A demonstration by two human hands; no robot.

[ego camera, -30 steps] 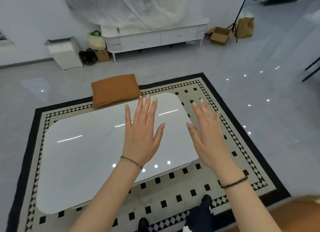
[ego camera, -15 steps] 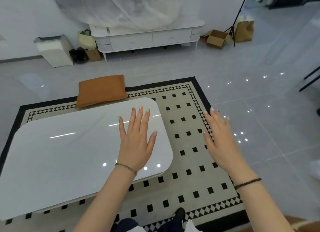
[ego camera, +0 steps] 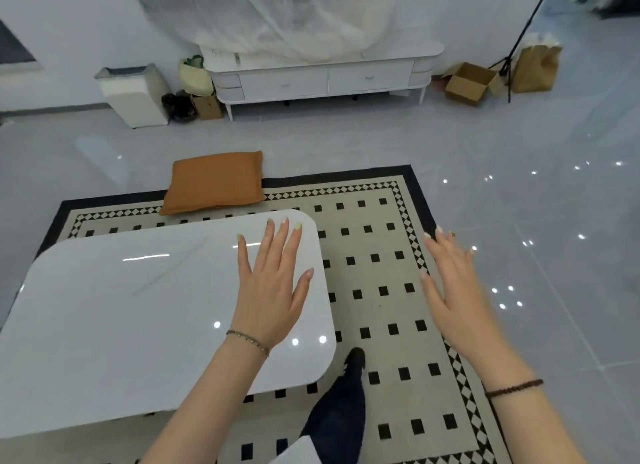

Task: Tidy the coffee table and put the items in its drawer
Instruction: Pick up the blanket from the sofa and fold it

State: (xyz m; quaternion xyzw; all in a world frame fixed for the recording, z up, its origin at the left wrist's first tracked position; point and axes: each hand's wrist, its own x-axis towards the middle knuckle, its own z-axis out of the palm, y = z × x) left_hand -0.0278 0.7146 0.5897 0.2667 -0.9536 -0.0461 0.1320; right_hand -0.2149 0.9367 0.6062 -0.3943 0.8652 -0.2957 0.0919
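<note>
Orange cushion [ego camera: 214, 183] at rug [ego camera: 377, 245] edge; perhaps netting [ego camera: 294, 16] over sideboard [ego camera: 322, 79].

grey tile floor [ego camera: 519, 221] | patterned rug [ego camera: 381, 255] | white sideboard [ego camera: 322, 79]

L end of the glossy white rounded coffee table [ego camera: 138, 307] is cut off by the frame edge; its sides, drawer incl., are hidden under the top. Left hand [ego camera: 270, 297] is over the table's R end: touching or hovering, can't tell. Black-and-cream patterned rug [ego camera: 381, 255] is partly hidden beneath the table. Beyond the table, smth bulky sits under a translucent white plastic sheet [ego camera: 294, 13], unidentifiable.
</note>
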